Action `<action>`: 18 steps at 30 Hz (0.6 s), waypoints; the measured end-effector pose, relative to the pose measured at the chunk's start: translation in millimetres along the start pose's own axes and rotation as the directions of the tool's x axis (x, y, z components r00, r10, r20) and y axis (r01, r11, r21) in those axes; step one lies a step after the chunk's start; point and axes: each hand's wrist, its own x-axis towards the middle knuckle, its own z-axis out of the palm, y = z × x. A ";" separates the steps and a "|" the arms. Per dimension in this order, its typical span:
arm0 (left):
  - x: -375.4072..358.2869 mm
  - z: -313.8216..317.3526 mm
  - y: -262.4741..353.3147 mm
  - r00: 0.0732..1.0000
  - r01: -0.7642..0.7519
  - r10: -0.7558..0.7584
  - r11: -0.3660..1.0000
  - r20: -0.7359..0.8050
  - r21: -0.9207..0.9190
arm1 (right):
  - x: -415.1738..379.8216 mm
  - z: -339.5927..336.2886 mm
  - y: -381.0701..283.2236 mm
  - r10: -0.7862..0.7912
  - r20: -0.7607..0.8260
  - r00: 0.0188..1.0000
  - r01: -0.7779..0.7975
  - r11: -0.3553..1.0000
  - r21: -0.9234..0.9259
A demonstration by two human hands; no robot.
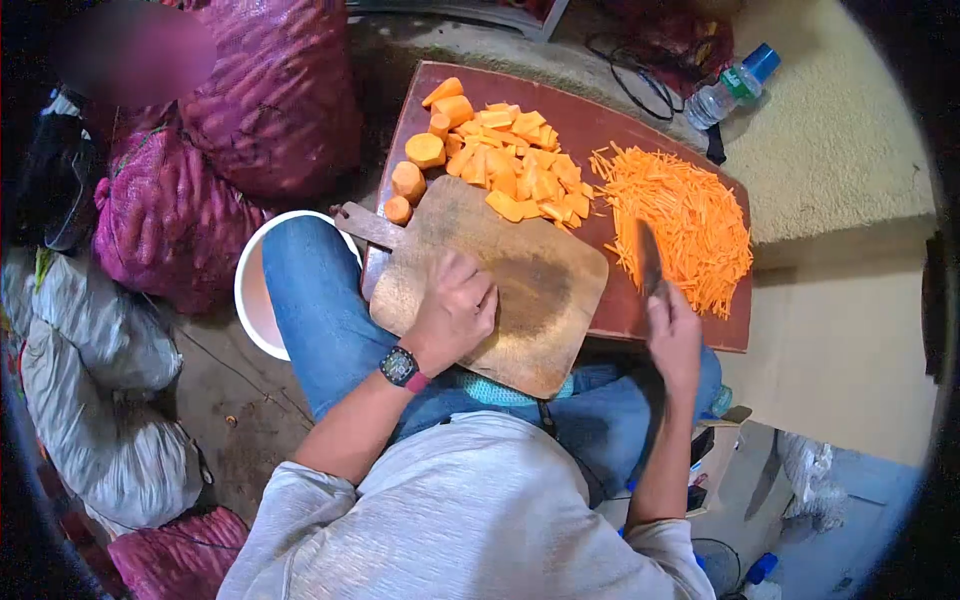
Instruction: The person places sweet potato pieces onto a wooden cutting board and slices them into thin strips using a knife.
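Observation:
My left hand [458,310], with a watch [399,367] on its wrist, rests on the wooden cutting board [540,340]. Its fingers are curled in, and anything inside them is hidden. To the right, my right hand [675,335] is closed around the handle of a knife [650,258]. The blade points away from me, slightly blurred, over the near left side of a heap of shredded carrot [690,225]. Flat carrot slices [520,155] are piled beyond the board. Thick carrot chunks [408,182] line up at the board's far left.
The board lies partly on a red-brown table [600,120] and over my lap. A white bucket [250,290] stands by my left leg. Full pink mesh sacks [270,90] and pale sacks [110,390] crowd the left. A bottle [730,92] lies beyond the table.

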 end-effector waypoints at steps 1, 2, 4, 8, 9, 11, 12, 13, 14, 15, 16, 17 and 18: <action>-0.9 0.7 0.8 0.999 -0.018 0.016 0.999 0.032 0.045 | 5.8 -13.8 -2.6 0.127 0.081 0.989 -0.126 0.992 -0.022; -1.6 0.7 1.3 0.997 -0.035 0.029 0.995 0.066 0.092 | 7.5 -15.3 -7.2 0.121 0.078 0.990 -0.120 0.993 -0.019; 1.3 -2.5 3.5 0.995 -0.018 0.008 0.995 0.102 0.098 | 4.0 -8.7 -22.8 0.129 0.162 0.978 -0.155 0.974 0.163; 15.0 0.8 -0.8 0.990 0.019 -0.027 0.998 0.139 0.064 | 1.4 15.4 -32.4 0.199 0.439 0.876 -0.345 0.895 0.283; 20.0 1.5 -2.6 0.990 0.008 -0.018 0.998 0.142 0.069 | 0.7 23.7 -29.0 0.084 0.384 0.920 -0.214 0.927 0.310; 32.5 2.9 -7.2 0.991 -0.010 -0.002 0.995 0.131 0.097 | -1.8 26.6 -25.0 0.074 0.354 0.932 -0.185 0.939 0.290; 40.6 3.5 -7.7 0.991 -0.022 0.008 0.995 0.136 0.101 | -2.5 27.1 -26.4 0.067 0.330 0.942 -0.159 0.953 0.259; 50.3 5.3 -8.0 0.993 -0.023 0.004 0.988 0.122 0.150 | -2.7 26.3 -28.9 0.066 0.319 0.945 -0.157 0.951 0.266; 61.0 7.3 -8.4 0.994 -0.025 0.004 0.980 0.107 0.196 | -2.5 24.5 -32.4 0.055 0.318 0.947 -0.132 0.965 0.227; 69.1 10.5 -14.6 0.990 -0.046 0.013 0.970 0.137 0.241 | -2.6 23.0 -34.4 0.044 0.316 0.948 -0.108 0.976 0.189; 72.3 14.4 -17.2 0.990 -0.064 0.030 0.968 0.139 0.244 | -3.8 23.1 -33.3 0.042 0.301 0.953 -0.105 0.975 0.198; 76.7 18.1 -19.3 0.992 -0.058 0.025 0.959 0.120 0.278 | -5.5 24.1 -30.8 0.022 0.295 0.955 -0.091 0.971 0.222; 83.6 21.4 -21.9 0.995 -0.056 0.026 0.948 0.098 0.313 | -4.9 24.6 -29.8 0.000 0.283 0.959 -0.073 0.966 0.248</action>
